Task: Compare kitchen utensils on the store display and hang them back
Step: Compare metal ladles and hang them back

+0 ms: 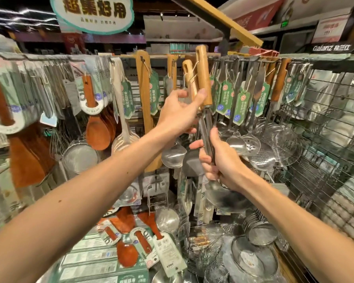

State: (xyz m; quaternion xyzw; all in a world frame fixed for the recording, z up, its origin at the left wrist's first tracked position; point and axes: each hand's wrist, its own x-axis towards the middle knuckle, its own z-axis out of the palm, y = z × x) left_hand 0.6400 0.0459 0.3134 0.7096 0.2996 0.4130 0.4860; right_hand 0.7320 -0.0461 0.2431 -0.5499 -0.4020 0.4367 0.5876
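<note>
Two steel utensils with wooden handles are held up side by side before the display rail (243, 58). The taller wooden handle (203, 76) belongs to a steel ladle whose bowl (223, 196) hangs below my right hand. The shorter wooden handle (189, 76) belongs to a steel spatula whose blade (190, 163) shows left of my right hand. My left hand (179, 113) pinches the wooden handles near their lower ends. My right hand (217, 158) grips both steel shafts (205, 127) lower down.
Ladles, skimmers (262, 158) and green-tagged utensils (241, 103) hang on hooks to the right. Wooden spoons (96, 131) and spatulas hang left. Strainers (260, 231) and packaged spoons (127, 250) lie on the shelf below. A wire grid panel (325, 139) stands at right.
</note>
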